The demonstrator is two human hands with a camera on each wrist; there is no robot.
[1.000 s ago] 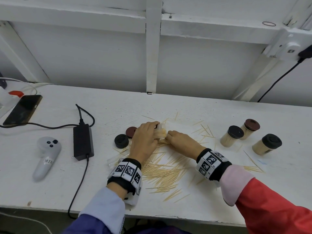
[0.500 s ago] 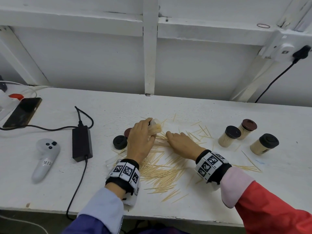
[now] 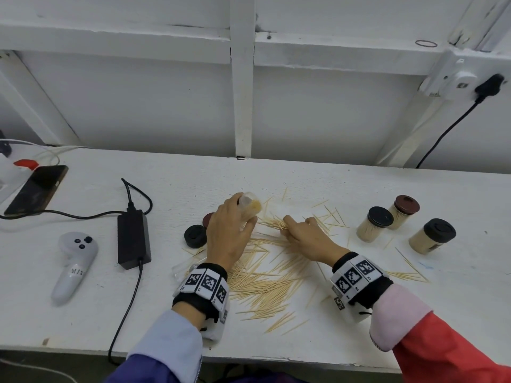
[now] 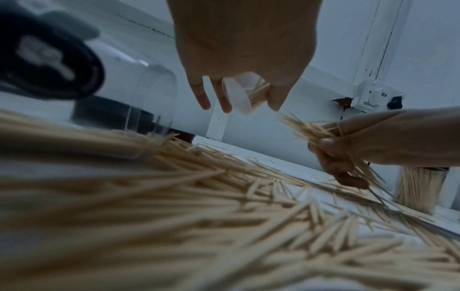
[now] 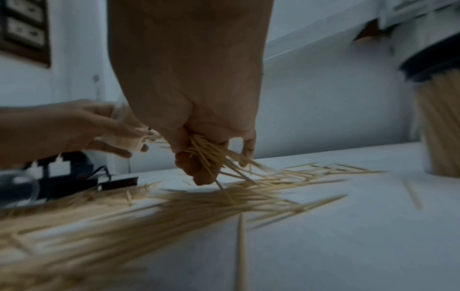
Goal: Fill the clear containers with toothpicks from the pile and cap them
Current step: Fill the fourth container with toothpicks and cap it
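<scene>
Toothpicks (image 3: 265, 275) lie in a loose pile on the bench (image 3: 359, 322) between both wrists, and the right hand (image 3: 307, 239) curls its fingers (image 5: 196, 169) round a bunch of them at the pile's far edge. Just beside it the left hand (image 3: 229, 233) grips a clear container (image 3: 250, 205), partly filled and tilted, above the bench. Two loose caps (image 3: 195, 235) sit left of that hand; three capped, full containers (image 3: 374, 228) stand well to the right.

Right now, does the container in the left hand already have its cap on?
No, the clear container gripped by the left hand is uncapped, its open mouth showing toothpick ends, while a black cap lies on the table.
</scene>
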